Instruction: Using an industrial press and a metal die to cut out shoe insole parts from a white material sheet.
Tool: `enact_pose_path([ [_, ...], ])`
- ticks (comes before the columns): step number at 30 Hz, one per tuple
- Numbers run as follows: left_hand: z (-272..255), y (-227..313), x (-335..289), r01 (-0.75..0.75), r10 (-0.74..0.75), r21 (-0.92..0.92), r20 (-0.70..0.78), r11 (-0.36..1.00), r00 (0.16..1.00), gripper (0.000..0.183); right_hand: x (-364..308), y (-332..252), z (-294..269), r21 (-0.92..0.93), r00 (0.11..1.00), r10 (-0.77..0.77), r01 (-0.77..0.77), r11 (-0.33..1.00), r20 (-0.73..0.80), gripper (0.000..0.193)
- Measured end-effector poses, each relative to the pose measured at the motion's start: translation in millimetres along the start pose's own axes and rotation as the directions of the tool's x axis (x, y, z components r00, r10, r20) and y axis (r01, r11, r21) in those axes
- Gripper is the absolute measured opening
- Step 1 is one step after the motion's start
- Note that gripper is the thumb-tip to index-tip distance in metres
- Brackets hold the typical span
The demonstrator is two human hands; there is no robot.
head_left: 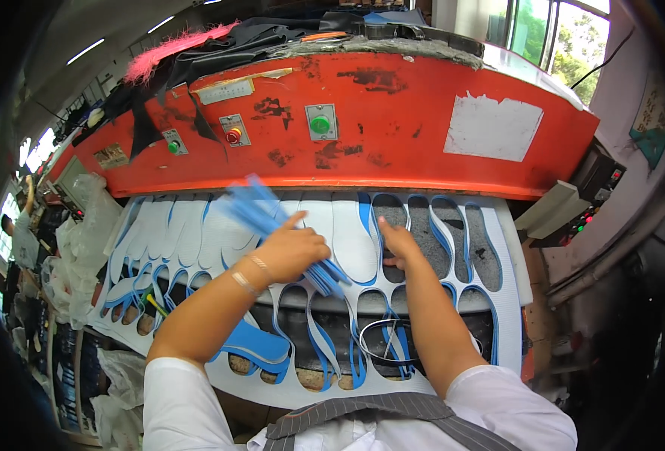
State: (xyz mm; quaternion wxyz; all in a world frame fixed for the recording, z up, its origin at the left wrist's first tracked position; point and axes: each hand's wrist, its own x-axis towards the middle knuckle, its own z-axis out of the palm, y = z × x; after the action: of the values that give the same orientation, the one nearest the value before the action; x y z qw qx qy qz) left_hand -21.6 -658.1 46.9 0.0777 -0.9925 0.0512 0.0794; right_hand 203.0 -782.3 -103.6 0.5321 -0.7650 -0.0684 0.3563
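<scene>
A white-and-blue foam sheet [507, 308] lies before me, cut through with rows of insole-shaped outlines. My left hand [295, 252] is closed round a stack of blue insoles [253, 207], whose far end is smeared by motion. White-topped insoles [353, 244] still sit in the sheet between my hands. Over the openings at the right of the far row, my right hand [400, 244] has its fingers apart and nothing visible in it. A thin oval frame like a cutting die [364, 338] rests on the near row. Left of it lies a loose blue insole [261, 344].
Beyond the sheet stands a wide red machine beam [408, 150] with green [320, 125] and red [233, 136] buttons. Dark material and pink fluff [171, 56] lie on top. A control box [584, 199] is at right, plastic bags [84, 255] at left, another person [23, 237] farther off.
</scene>
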Motion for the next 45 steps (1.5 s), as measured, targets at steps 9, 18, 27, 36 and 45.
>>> enact_pose_path([
  [9,88,-39,80,-0.353,0.4,0.204,-0.269,0.913,0.876,0.029,-20,7,50,0.588,0.906,-0.18,-0.089,0.804,0.383,0.094],
  [18,70,-76,-4,-0.453,0.48,0.162,-0.341,0.877,0.808,0.03,-14,28,68,0.637,0.976,-0.052,-0.097,0.765,0.211,0.023],
  [27,71,-70,-114,-0.323,0.122,-0.264,-0.573,0.909,0.811,0.036,-11,9,112,-0.872,0.328,-0.891,0.273,0.407,-0.313,0.048],
  [36,87,-86,-89,-0.165,0.11,-0.256,-0.218,0.953,0.97,0.035,-60,-10,144,0.079,0.902,-0.372,0.364,0.928,0.218,0.074],
  [45,104,-63,-136,-0.32,0.177,-0.205,-0.513,0.925,0.84,0.045,-103,-4,135,-0.594,0.582,-0.586,0.779,0.202,0.564,0.09],
])
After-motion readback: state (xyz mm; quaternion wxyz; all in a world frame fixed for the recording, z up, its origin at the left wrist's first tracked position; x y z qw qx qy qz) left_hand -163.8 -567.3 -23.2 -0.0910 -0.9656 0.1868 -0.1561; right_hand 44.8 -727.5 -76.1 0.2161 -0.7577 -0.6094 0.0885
